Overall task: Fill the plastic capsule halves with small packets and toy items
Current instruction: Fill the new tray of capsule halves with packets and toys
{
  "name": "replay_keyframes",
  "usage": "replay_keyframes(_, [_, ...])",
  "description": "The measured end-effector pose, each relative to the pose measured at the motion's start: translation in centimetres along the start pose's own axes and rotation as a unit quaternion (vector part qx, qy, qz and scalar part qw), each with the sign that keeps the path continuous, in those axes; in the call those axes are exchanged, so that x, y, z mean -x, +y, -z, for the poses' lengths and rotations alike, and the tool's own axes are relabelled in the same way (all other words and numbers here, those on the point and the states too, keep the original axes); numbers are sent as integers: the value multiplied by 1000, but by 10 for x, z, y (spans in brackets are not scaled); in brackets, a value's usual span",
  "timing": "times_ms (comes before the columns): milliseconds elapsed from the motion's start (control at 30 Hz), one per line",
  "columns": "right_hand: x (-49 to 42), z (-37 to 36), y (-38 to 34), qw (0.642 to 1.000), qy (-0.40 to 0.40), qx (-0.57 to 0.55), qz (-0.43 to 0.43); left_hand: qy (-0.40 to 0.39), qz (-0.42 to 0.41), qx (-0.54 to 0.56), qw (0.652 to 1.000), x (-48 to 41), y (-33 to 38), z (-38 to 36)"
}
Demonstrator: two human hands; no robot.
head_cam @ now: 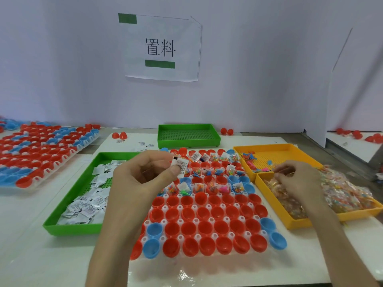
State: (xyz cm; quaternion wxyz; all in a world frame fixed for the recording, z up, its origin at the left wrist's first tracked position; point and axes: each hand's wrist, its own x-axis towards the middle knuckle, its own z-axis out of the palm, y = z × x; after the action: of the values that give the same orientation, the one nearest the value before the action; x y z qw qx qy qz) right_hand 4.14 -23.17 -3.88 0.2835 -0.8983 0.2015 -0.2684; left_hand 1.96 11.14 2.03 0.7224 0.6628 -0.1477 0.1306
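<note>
Left grip (pixel 145 177) is closed on a small white packet (pixel 180 165), pinched between thumb and fingertips. The packet hangs just above the far-left part of the capsule rack (pixel 195 207), over the rows that already carry contents.

Right grip (pixel 298 179) is down in the near yellow tray (pixel 290 222), fingers curled onto the pile of clear toy bags (pixel 342 195). Can't tell if it has one pinched (fingertips blur into the plastic).

Around it:
- The green tray (pixel 68 226), left of the rack and touching it, holds loose white packets (pixel 87 208). The left forearm crosses its right edge.
- The far yellow tray (pixel 290 150) holds small coloured toy pieces.
- A second green tray (pixel 188 139) sits behind the rack.
- Another rack of halves (pixel 41 152) is far left on the worktop (pixel 31 255).
- A few loose red halves (pixel 120 135) lie near the back wall.
- A paper sign (pixel 161 48) hangs on the wall.

Capsule halves (pixel 188 226) stand open side up in a grid, mostly red, with some blue in the mid row and at the near corners. The far rows carry packets and bright toy bits.
</note>
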Motion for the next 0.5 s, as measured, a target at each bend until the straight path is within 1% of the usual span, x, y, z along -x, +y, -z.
replay_keyframes(100, [6, 11, -17, 995, 66, -74, 21, 13, 10, 0, 1000, 1, -2, -4])
replay_keyframes(167, [12, 17, -36, 985, 108, -134, 34, 16, 16, 6, 1000, 2, -3, -9])
replay_keyframes(233, [17, 23, -63, 971, 120, -202, 49, 5, 20, 13, 1000, 5, -2, -15])
replay_keyframes(333, [32, 34, -109, 937, 98, -328, 70, -3, 14, 26, 1000, 9, -2, -25])
replay_keyframes(400, [51, 42, -136, 906, 58, -406, 105, 14, 14, 52, 998, 11, -4, -31])
replay_keyframes(500, [84, 40, -167, 885, -10, -427, 185, 40, 34, 120, 991, 13, -5, -40])
